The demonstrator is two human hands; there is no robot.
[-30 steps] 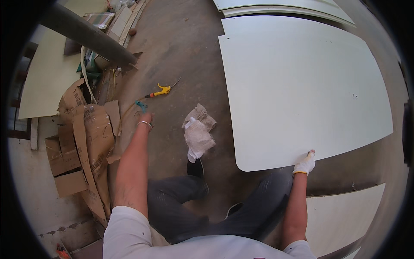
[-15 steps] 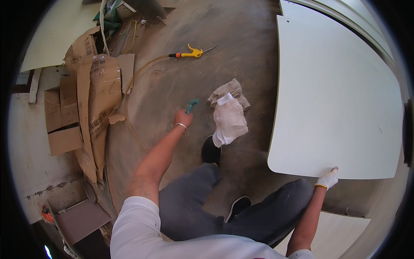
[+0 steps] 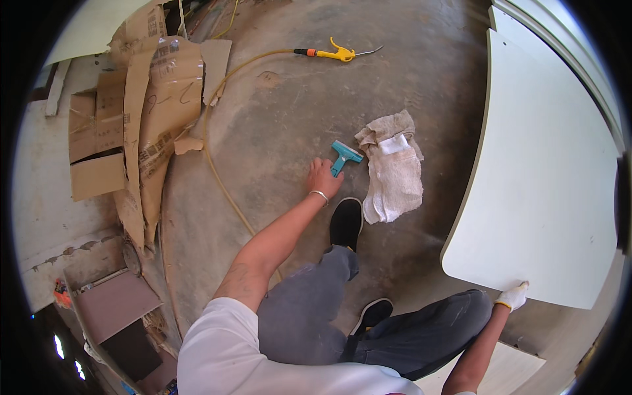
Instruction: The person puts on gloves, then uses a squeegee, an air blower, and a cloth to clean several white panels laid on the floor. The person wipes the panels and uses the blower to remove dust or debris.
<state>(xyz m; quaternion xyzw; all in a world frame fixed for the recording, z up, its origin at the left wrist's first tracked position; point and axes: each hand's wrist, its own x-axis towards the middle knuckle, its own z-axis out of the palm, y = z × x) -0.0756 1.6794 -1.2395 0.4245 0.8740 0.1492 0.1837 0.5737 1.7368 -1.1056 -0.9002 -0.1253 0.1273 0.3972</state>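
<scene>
Over the concrete floor, my bare left hand (image 3: 324,177) is wrapped around the handle of a teal scraper (image 3: 346,155). Its wide head points away from me, just left of two folded cloth rags (image 3: 395,176). At the right, my right hand (image 3: 513,295), in a white work glove, holds the near edge of a large white panel (image 3: 536,171) with a rounded corner. Its fingers lie on the panel's top face; the thumb is hard to make out.
A yellow air blow gun (image 3: 339,52) lies on the floor, its hose (image 3: 209,148) curving toward my left leg. Flattened cardboard (image 3: 168,99) leans at the left. Another pale board (image 3: 487,372) lies near my right forearm. My black shoes (image 3: 346,224) stand between the hands.
The whole scene has shifted in view. My left hand has brought the scraper slightly closer to the rags and turned it, so its head now shows broadside. The right hand keeps its place on the panel edge.
</scene>
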